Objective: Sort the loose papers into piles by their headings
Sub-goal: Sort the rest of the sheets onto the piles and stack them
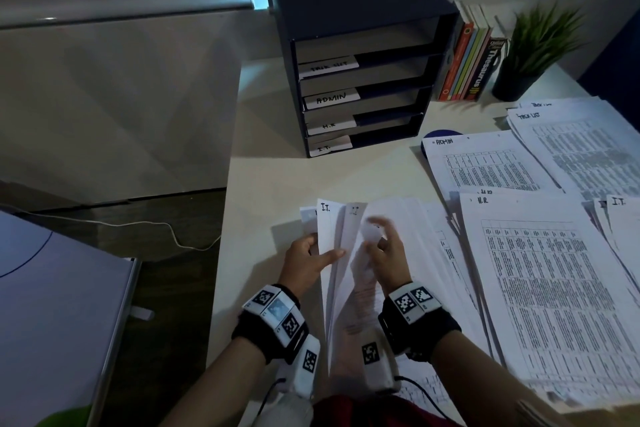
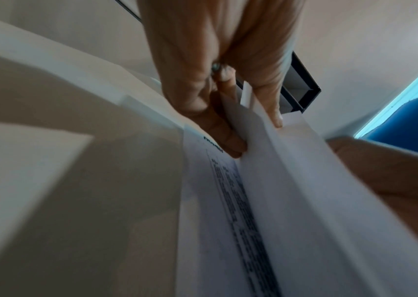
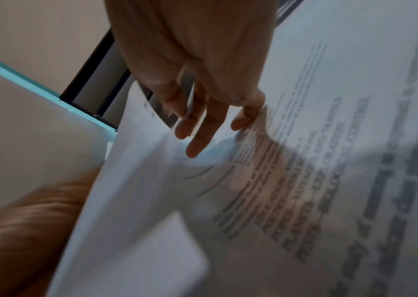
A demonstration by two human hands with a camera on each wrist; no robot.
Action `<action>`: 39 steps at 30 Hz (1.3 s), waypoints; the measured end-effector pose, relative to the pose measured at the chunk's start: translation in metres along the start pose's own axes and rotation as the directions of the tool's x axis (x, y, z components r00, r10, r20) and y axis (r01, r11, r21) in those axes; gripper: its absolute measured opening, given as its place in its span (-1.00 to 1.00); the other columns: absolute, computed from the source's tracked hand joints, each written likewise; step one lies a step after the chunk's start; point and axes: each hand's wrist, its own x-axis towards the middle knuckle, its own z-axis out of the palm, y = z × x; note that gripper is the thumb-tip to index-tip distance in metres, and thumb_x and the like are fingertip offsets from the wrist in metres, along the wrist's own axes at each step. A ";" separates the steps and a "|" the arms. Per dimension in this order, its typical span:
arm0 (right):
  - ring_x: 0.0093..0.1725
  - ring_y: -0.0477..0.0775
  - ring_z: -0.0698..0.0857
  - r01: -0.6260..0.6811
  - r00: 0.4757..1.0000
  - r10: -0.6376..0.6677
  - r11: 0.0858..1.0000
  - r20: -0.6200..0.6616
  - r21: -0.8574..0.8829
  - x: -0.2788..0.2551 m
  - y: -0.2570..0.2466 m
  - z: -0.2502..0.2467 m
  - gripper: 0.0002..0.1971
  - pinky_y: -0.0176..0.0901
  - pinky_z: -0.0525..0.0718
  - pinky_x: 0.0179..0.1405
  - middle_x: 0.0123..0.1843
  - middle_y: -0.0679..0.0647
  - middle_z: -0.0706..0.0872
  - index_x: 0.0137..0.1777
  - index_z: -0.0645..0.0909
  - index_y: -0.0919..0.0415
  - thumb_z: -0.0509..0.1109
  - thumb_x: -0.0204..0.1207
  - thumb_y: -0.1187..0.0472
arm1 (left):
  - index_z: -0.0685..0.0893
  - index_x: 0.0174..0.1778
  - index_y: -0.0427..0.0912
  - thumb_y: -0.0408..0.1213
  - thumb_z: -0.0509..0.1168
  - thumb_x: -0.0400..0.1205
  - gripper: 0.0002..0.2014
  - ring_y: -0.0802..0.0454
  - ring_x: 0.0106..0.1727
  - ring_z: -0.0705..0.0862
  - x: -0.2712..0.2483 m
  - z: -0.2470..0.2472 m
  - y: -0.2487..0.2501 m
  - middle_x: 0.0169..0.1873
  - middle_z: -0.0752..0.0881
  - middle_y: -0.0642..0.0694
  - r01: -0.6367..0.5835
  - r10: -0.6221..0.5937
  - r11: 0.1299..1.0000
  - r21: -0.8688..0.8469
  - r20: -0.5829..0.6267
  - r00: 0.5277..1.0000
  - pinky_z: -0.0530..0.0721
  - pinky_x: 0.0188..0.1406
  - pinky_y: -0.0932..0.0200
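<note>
Thin flat sheets (image 1: 334,236) between hands (image 1: 346,253)

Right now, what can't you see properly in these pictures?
- Right hand: its fingers are motion-blurred in the head view, so its hold on the lifted sheet is unclear.
- Table print on the H.R. pile: too small to read in the head view.
- I.T. pile: cut off by the head view's right edge.
- Held papers: the heading is hidden by the left hand in the left wrist view.

bare desk (image 1: 311,177) lies open before the tray organizer (image 1: 360,80); sorted piles (image 1: 540,274) crowd the right.
</note>
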 end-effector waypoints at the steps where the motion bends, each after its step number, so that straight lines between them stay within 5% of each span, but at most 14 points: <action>1: -0.23 0.14 0.59 -0.021 1.000 0.021 1.000 0.014 -0.004 0.000 -0.004 0.002 -0.82 -0.14 0.55 -0.27 -0.25 0.11 0.66 -0.12 0.61 0.23 0.23 0.52 0.47 | 0.70 0.01 -0.14 -0.32 0.49 0.45 -0.77 -0.01 -0.01 0.74 0.000 0.001 0.000 -0.05 0.76 -0.06 -0.008 0.008 0.999 0.039 -0.002 1.000 0.69 0.06 0.08; 5: -0.26 0.13 0.58 -0.069 0.994 0.069 0.998 0.079 0.007 0.002 -0.012 0.005 -0.37 0.00 0.53 -0.19 -0.31 0.32 0.62 -0.24 0.55 0.53 0.38 0.36 -0.19 | 0.69 0.08 -0.25 -0.30 0.49 0.45 -0.70 0.03 -0.09 0.73 -0.002 0.010 0.001 -0.06 0.76 -0.11 -0.048 0.048 0.990 0.131 0.003 0.999 0.68 -0.13 0.32; 7: -0.17 0.26 0.69 -0.072 0.997 0.076 0.991 0.035 -0.115 0.003 -0.008 0.004 -0.52 0.12 0.63 -0.12 -0.21 0.34 0.71 -0.15 0.59 0.51 0.40 0.40 -0.03 | 0.70 0.08 -0.30 -0.31 0.41 0.53 -0.76 0.03 -0.09 0.70 -0.003 0.012 0.002 -0.04 0.77 -0.16 -0.066 0.079 0.971 0.229 -0.048 0.996 0.63 -0.20 0.37; 10: -0.02 0.36 0.65 -0.105 0.985 0.083 0.984 -0.151 -0.144 0.002 0.000 -0.002 -0.75 0.22 0.64 0.02 -0.06 0.34 0.65 0.15 0.43 0.46 0.27 0.49 0.42 | 0.60 0.21 -0.36 -0.33 0.25 0.62 -0.73 -0.14 0.19 0.62 0.000 0.009 -0.004 0.14 0.66 -0.25 -0.049 0.101 0.919 0.391 -0.113 0.988 0.55 0.10 0.20; 13: -0.28 0.10 0.54 -0.072 0.965 0.079 0.997 -0.250 0.037 -0.004 -0.003 -0.006 -0.44 0.02 0.56 -0.21 -0.20 0.03 0.52 0.30 0.28 0.13 0.06 0.38 0.64 | 0.50 0.39 -0.24 -0.27 0.26 0.62 -0.60 -0.13 0.39 0.45 -0.003 0.009 -0.007 0.34 0.43 -0.20 -0.114 0.104 0.854 0.508 0.047 0.993 0.41 0.35 0.19; 15: -0.20 0.12 0.57 -0.039 0.971 0.041 0.999 -0.234 0.014 -0.004 -0.003 -0.009 -0.46 -0.01 0.54 -0.14 -0.15 -0.05 0.56 0.24 0.43 0.09 0.08 0.38 0.64 | 0.60 0.32 -0.17 -0.15 0.34 0.59 -0.61 -0.07 0.40 0.44 -0.007 0.009 -0.007 0.31 0.37 -0.10 -0.171 0.108 0.878 0.447 0.163 0.981 0.34 0.33 0.31; 18: 0.00 0.15 0.65 -0.027 0.987 0.039 0.996 -0.156 0.081 -0.001 -0.004 -0.009 -0.78 0.00 0.56 0.03 -0.14 0.04 0.74 -0.23 0.71 0.08 0.26 0.56 0.23 | 0.60 0.34 -0.09 0.31 0.32 0.37 -0.28 0.01 0.49 0.32 -0.009 0.010 -0.008 0.35 0.25 0.08 -0.179 0.092 0.935 0.306 0.278 0.956 0.29 0.47 0.19; 21: -0.02 0.10 0.67 -0.051 0.995 0.051 0.999 -0.085 -0.004 -0.002 -0.009 -0.010 -0.56 0.02 0.60 0.02 -0.09 0.13 0.74 -0.12 0.67 0.17 0.37 0.29 -0.22 | 0.49 0.43 0.00 0.55 0.24 0.13 0.01 0.08 0.54 0.19 -0.008 0.012 -0.010 0.50 0.13 0.16 -0.203 0.067 0.910 0.362 0.355 0.932 0.26 0.56 -0.03; 24: 0.02 0.23 0.64 0.002 0.994 -0.026 0.975 -0.108 -0.221 -0.001 -0.006 -0.014 -0.61 0.00 0.59 -0.01 -0.04 0.14 0.67 0.12 0.53 0.32 0.37 0.37 0.10 | 0.51 0.42 0.08 0.59 0.11 0.12 0.00 0.06 0.61 0.07 -0.009 0.013 -0.008 0.62 0.02 0.11 -0.333 0.064 0.746 0.577 0.436 0.898 0.15 0.59 -0.05; 27: -0.15 0.23 0.59 -0.051 0.970 0.021 0.992 -0.242 -0.118 -0.006 -0.004 -0.020 -0.55 0.15 0.61 -0.04 -0.17 -0.01 0.52 0.32 0.32 0.33 0.20 0.43 0.56 | 0.45 0.47 0.01 0.64 -0.01 0.20 0.04 0.03 0.60 0.12 -0.010 0.013 -0.008 0.62 0.08 0.09 -0.365 0.055 0.706 0.607 0.466 0.883 0.13 0.56 0.02; 30: -0.32 0.03 0.50 -0.069 0.958 0.056 0.997 -0.282 -0.037 -0.009 -0.001 -0.026 -0.35 0.12 0.58 -0.13 -0.18 -0.02 0.48 0.43 0.23 0.11 0.09 0.39 0.64 | 0.30 0.56 -0.09 0.39 0.04 0.50 -0.19 -0.01 0.62 0.11 -0.012 0.012 -0.006 0.61 0.14 0.00 -0.232 0.079 0.742 0.629 0.261 0.962 0.09 0.55 0.06; 34: -0.11 0.05 0.54 0.021 0.982 -0.047 0.989 -0.183 -0.145 -0.011 -0.006 -0.031 -0.42 0.07 0.57 0.07 0.18 0.16 0.56 0.34 0.41 0.15 0.09 0.29 0.47 | 0.06 0.62 -0.05 0.21 0.17 0.57 -0.22 -0.05 0.63 -0.26 -0.017 0.014 0.009 0.62 -0.27 -0.07 -0.067 0.073 0.727 0.683 0.021 0.997 -0.17 0.58 -0.07; 36: 0.02 0.06 0.55 -0.053 0.982 0.046 0.998 -0.182 -0.038 -0.008 -0.010 -0.030 -0.34 0.21 0.56 0.22 0.30 0.14 0.43 0.48 0.27 0.14 0.08 0.38 0.59 | 0.09 0.61 -0.09 0.18 0.24 0.54 -0.19 -0.02 0.64 -0.16 -0.021 0.017 0.023 0.63 -0.17 -0.06 -0.137 0.103 0.789 0.599 0.091 0.991 -0.05 0.60 -0.01; 39: 0.29 0.27 0.52 -0.172 0.970 0.207 0.955 -0.126 0.240 -0.005 -0.019 -0.029 -0.17 0.31 0.52 0.31 0.44 0.25 0.38 0.58 -0.01 -0.14 0.05 0.45 0.63 | 0.07 0.61 -0.10 -0.02 0.44 0.47 -0.11 -0.03 0.50 0.36 -0.027 0.026 0.043 0.55 0.29 -0.10 -0.153 -0.026 0.882 0.446 0.370 0.929 0.41 0.42 0.11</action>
